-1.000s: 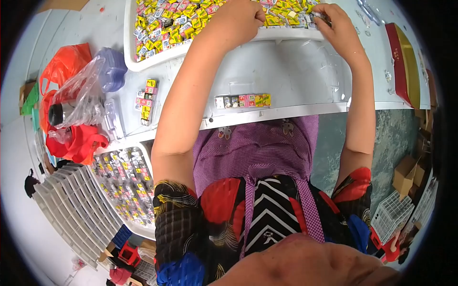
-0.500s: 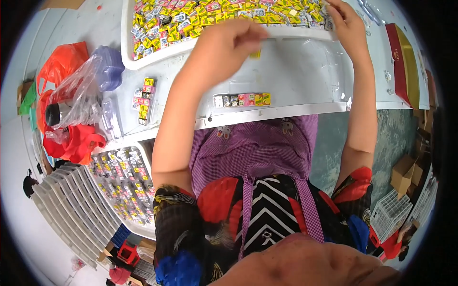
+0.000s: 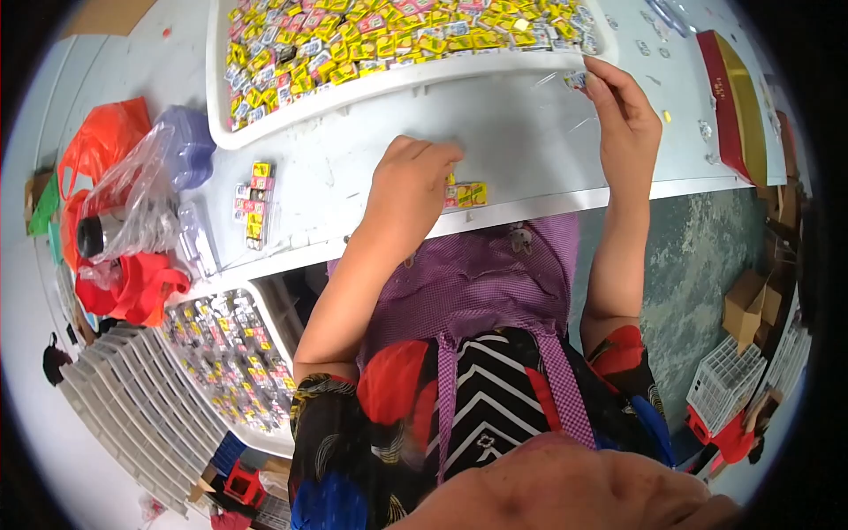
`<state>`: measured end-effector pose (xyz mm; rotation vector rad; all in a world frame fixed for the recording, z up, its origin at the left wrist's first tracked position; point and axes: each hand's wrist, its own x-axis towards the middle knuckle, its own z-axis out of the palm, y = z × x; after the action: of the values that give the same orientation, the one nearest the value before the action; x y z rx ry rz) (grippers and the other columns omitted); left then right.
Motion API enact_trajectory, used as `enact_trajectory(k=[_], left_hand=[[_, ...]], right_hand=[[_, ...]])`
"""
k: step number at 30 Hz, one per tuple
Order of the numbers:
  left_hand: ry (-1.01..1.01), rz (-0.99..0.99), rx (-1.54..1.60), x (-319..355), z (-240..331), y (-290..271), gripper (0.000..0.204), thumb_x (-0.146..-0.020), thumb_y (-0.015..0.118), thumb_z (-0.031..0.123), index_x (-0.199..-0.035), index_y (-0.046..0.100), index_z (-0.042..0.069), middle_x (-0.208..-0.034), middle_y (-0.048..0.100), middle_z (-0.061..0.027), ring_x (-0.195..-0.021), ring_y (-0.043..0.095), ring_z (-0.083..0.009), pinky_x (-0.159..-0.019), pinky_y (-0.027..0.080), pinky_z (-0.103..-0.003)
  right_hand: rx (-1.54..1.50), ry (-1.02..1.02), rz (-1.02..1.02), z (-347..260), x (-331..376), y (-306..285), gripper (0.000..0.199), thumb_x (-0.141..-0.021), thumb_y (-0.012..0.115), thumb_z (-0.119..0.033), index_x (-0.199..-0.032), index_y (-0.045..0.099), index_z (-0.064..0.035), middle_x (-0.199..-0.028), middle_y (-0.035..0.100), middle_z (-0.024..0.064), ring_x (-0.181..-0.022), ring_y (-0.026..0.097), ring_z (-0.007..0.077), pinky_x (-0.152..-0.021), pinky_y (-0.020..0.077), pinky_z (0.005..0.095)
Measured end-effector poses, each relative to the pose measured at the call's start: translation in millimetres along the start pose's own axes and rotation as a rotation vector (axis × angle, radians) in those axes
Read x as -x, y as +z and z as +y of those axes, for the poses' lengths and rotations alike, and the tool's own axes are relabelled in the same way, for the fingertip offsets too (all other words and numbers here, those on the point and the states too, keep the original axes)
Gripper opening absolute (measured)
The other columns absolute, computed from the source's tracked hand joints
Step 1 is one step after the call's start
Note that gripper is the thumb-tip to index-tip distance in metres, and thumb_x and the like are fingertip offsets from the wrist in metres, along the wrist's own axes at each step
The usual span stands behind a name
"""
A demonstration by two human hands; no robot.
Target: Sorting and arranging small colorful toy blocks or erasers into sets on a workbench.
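My left hand (image 3: 411, 181) is curled, palm down, over a short row of small printed boxes (image 3: 468, 194) near the table's front edge. It covers most of the row, leaving the yellow end in sight; whatever its fingertips hold is hidden. To the right, my right hand (image 3: 627, 115) pinches a small printed box (image 3: 576, 79) between thumb and forefinger, with thin clear film trailing beside it. Beyond both hands, a white tray (image 3: 318, 108) is heaped with loose small boxes (image 3: 353, 49), mostly yellow, pink and white.
A second group of small boxes (image 3: 256, 208) lies left on the table. Near it are a clear plastic case (image 3: 196, 234), a purple-tinted container (image 3: 185, 146) and a red bag (image 3: 106, 132). Below stands another filled tray (image 3: 269, 327). A red-and-gold box (image 3: 729, 106) lies at right.
My left hand has come down from the big tray's edge to the row of boxes. My right hand has drawn back from the tray's right corner, with a small box now visible in its fingers.
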<state>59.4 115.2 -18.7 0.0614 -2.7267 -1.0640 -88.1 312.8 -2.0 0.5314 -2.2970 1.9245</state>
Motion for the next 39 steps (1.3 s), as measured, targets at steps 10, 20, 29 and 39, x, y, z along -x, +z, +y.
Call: enact_trajectory(k=[10, 20, 29, 39], left_hand=[[-0.055, 0.063, 0.143, 6, -7, -3, 0.013, -0.081, 0.065, -0.001, -0.093, 0.068, 0.002, -0.087, 0.064, -0.01, -0.076, 0.059, -0.0227, -0.071, 0.049, -0.029], [-0.308, 0.244, 0.332, 26, -17, -25, 0.012, -0.084, 0.066, -0.001, -0.095, 0.068, 0.001, -0.084, 0.063, -0.0067, -0.069, 0.056, -0.0122, -0.066, 0.047, -0.024], [-0.244, 0.201, 0.292, 36, -21, -19, 0.014, -0.082, 0.068, 0.0, -0.096, 0.068, 0.001, -0.089, 0.064, -0.008, -0.076, 0.056, -0.0157, -0.071, 0.046, -0.025], [0.089, 0.041, -0.275, 51, -12, -9, 0.032, -0.076, 0.072, 0.021, -0.105, 0.068, 0.009, -0.121, 0.056, -0.0011, -0.113, 0.045, -0.0276, -0.091, 0.035, -0.041]], right_hand=[[0.037, 0.126, -0.229, -17, 10, 14, 0.018, -0.089, 0.064, -0.006, -0.106, 0.068, -0.003, -0.099, 0.068, 0.0018, -0.088, 0.06, 0.0085, -0.08, 0.0468, 0.0212], [0.307, -0.302, -0.557, 0, 72, 83, 0.013, -0.082, 0.066, -0.008, -0.095, 0.068, -0.0097, -0.086, 0.064, 0.0038, -0.09, 0.055, 0.0228, -0.086, 0.038, 0.0351], [0.49, -0.41, -0.507, 7, 78, 85, 0.016, -0.081, 0.062, -0.004, -0.096, 0.064, -0.011, -0.098, 0.056, 0.0041, -0.097, 0.05, 0.0263, -0.085, 0.0351, 0.0395], [0.421, -0.402, -0.554, 7, 79, 83, 0.02, -0.081, 0.061, -0.003, -0.1, 0.062, -0.0107, -0.102, 0.054, 0.0065, -0.097, 0.049, 0.0285, -0.086, 0.0352, 0.0411]])
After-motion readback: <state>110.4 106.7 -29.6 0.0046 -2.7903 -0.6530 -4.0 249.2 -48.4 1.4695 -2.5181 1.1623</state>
